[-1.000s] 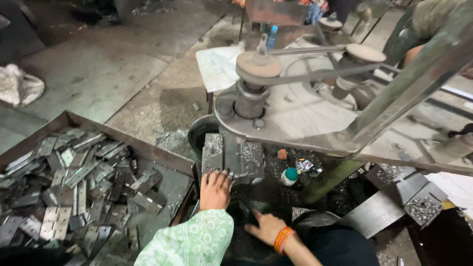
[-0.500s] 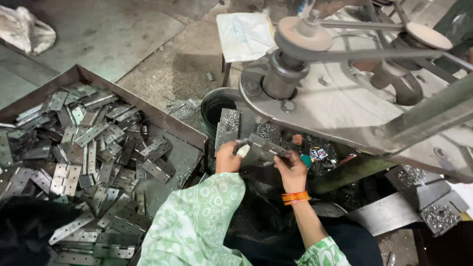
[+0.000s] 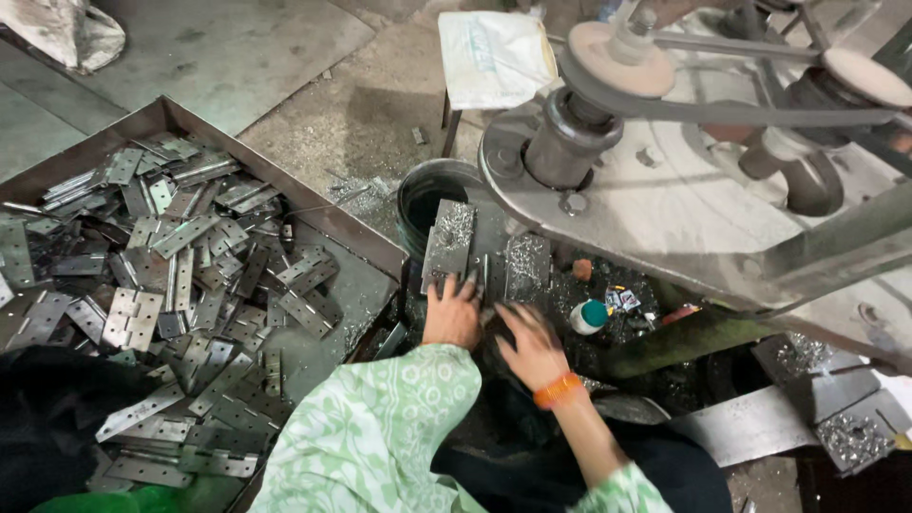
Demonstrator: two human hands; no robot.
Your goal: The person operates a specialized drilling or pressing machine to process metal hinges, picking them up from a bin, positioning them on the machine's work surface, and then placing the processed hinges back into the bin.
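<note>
Hands low under the belt: left hand (image 3: 453, 313) spread flat on a plate (image 3: 448, 242) beside the bucket (image 3: 423, 195); right hand (image 3: 530, 340) blurred, grip unclear. Swarf could cut bare fingers.

white printed sack (image 3: 494, 59) | draped over stool, top centre || crumpled white bag (image 3: 68, 33) | floor, top left

the light is dim and even, coming from above – soft shadows pool under the machine at right. metal hinges (image 3: 171, 275) in the left tray glint faintly. the right hand (image 3: 530, 344) is motion-blurred; the frame edges bow slightly.
</note>
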